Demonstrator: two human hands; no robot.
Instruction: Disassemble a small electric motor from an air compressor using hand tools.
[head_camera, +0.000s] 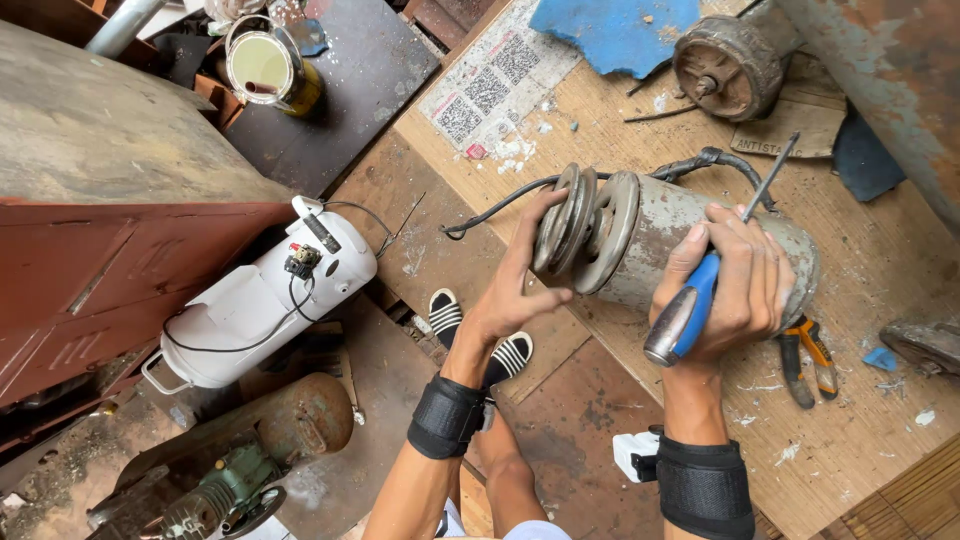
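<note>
A grey, worn electric motor (665, 245) lies on its side on a wooden workbench (600, 120), with a grooved pulley (568, 222) on its near end and a black cable (500, 205) trailing off. My left hand (520, 280) grips the pulley's rim with thumb and fingers. My right hand (725, 285) rests on top of the motor body and holds a screwdriver (690, 305) with a blue and grey handle, its shaft (770, 178) pointing up and away.
Orange-handled pliers (805, 360) lie on the bench right of the motor. A second rusty motor (725, 65) and a blue rag (615, 30) sit at the back. Below left are a white tank (270, 300), a red metal cabinet (90, 260) and a paint can (265, 65).
</note>
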